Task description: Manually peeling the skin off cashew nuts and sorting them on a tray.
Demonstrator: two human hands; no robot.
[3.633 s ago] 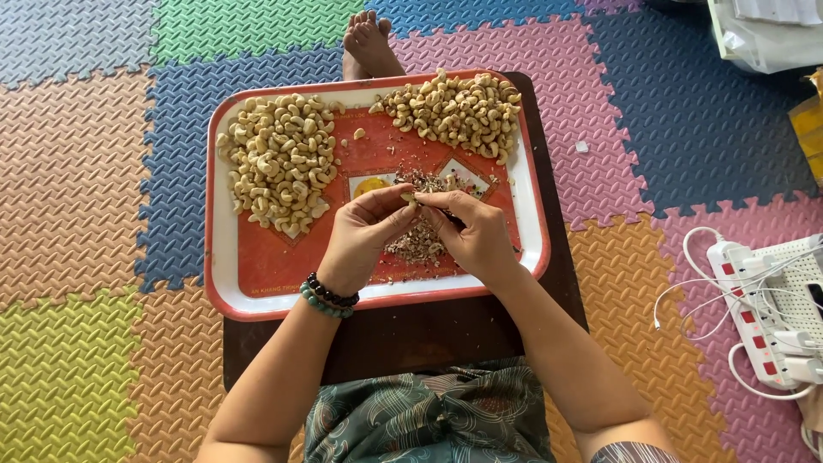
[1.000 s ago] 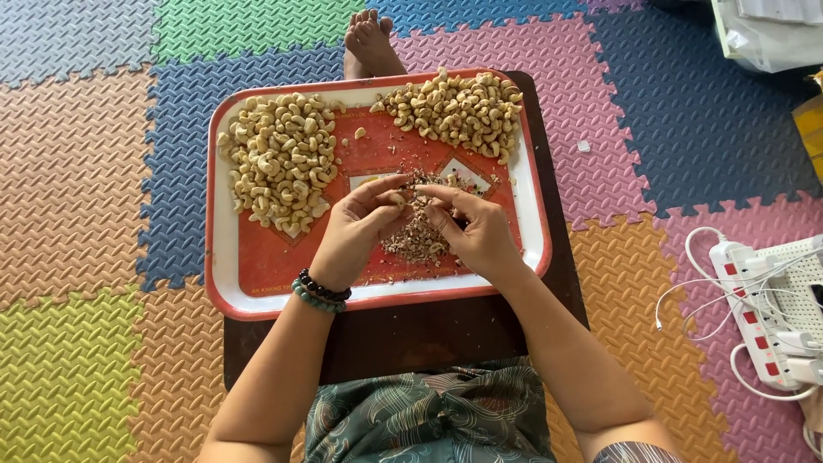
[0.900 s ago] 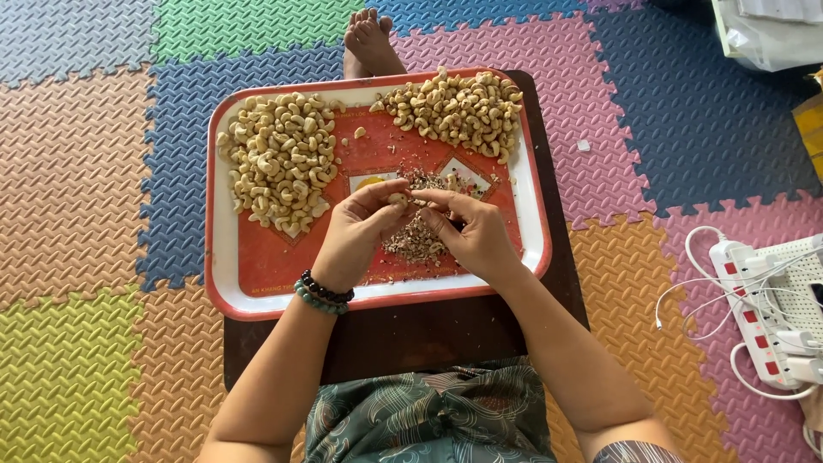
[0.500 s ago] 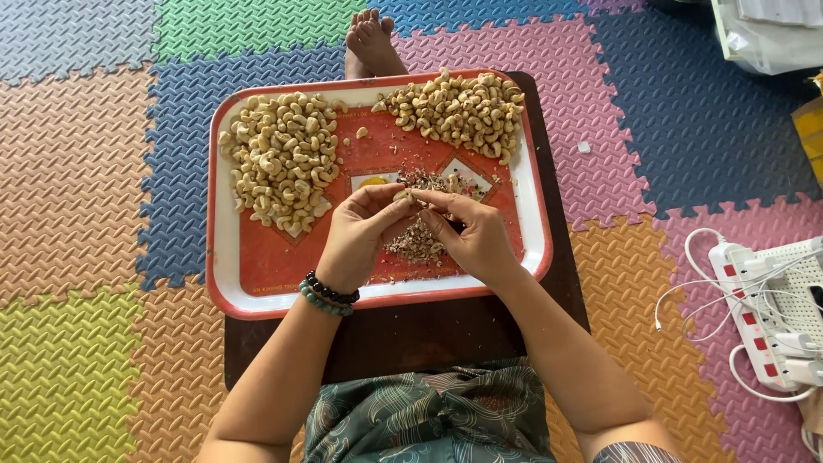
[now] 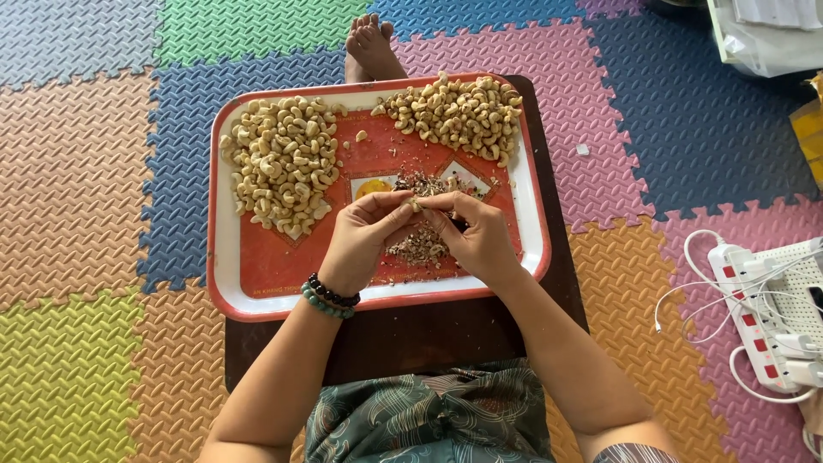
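A red tray with a white rim rests on a dark wooden board over my lap. My left hand and my right hand meet above the tray's middle, fingertips pinching one small cashew nut between them. Under my hands lies a heap of brown skin flakes. A pile of pale cashews fills the tray's left side. A second, slightly browner cashew pile sits at the tray's far right corner. A beaded bracelet circles my left wrist.
Coloured foam puzzle mats cover the floor. My bare feet show beyond the tray. A white power strip with cables lies at the right. White bags or papers sit at the top right corner.
My fingers have worked the nut between both hands with small shifts; my left thumb has closed back onto it. The piles and the tray have stayed in place.
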